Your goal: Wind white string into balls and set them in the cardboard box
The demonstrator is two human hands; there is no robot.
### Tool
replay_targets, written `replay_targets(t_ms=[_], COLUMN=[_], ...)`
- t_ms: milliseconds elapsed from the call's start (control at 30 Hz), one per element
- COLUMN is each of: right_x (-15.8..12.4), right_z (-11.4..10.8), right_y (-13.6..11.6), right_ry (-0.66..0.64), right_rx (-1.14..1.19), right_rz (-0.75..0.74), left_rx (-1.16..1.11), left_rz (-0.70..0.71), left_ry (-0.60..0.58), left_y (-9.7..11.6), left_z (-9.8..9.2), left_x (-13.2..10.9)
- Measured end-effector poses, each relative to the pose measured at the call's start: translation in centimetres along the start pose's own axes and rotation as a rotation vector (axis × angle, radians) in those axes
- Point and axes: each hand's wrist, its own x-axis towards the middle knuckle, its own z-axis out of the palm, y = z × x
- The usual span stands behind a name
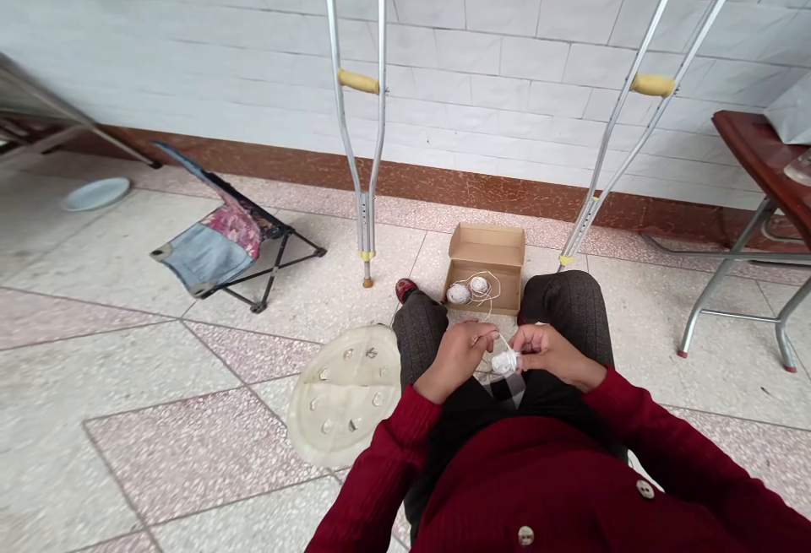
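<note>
Above my lap, my right hand [548,352] grips a small ball of white string [505,362] by its right side. My left hand [461,352] is closed in a pinch on the string, a short length of which runs across to the ball. On the floor between my feet sits an open cardboard box [487,251] with its lid tipped back. Inside lie a larger white string ball [458,293] and a smaller one [480,285], with loose loops around them. A strand trails from the box toward my hands.
Two metal crutches [366,224] [583,219] lean on the tiled wall. A low folding stool [215,253] stands to the left, near a pale plate [96,194]. A round mat with holes [345,393] lies by my left leg. At right is a brown-topped metal-legged table [760,156].
</note>
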Motion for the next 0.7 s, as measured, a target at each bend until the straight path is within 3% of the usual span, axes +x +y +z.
replay_targets(t_ms=[100,233,300,367,467,567,700], right_x=[0.9,3.5,3.9,3.4,1.9,1.4,2.8], right_z=[-0.2,-2.5,-3.0,-2.5,-0.9,-0.1,-1.2], right_y=[-2.3,-2.2,-0.7,0.6,0.8,-0.7,-1.9], right_ry=[0.199,0.458,0.440,0.288,0.069,0.149,0.370], right_rx=[0.145,-0.067,-0.250,-0.320,-0.124,0.077,0.051], right_rz=[-0.098,-0.197,-0.183,-0.137,-0.084,-0.118,-0.196], left_rx=[-0.110,-0.041,0.040,0.089,0.051,-0.096,-0.115], left_rz=[-0.061,-0.008,0.020,0.036,0.030,-0.052,-0.106], left_ry=[-0.043,-0.157,-0.105,-0.024,0.019,-0.003,-0.061], left_y=[0.3,1.3,1.4,1.1,0.3,-0.2,0.3], left_z=[1.3,2.3,1.4,-0.1,-1.2,0.0,2.4], left_x=[0.1,0.3,0.7,1.2,1.8,2.1,1.8])
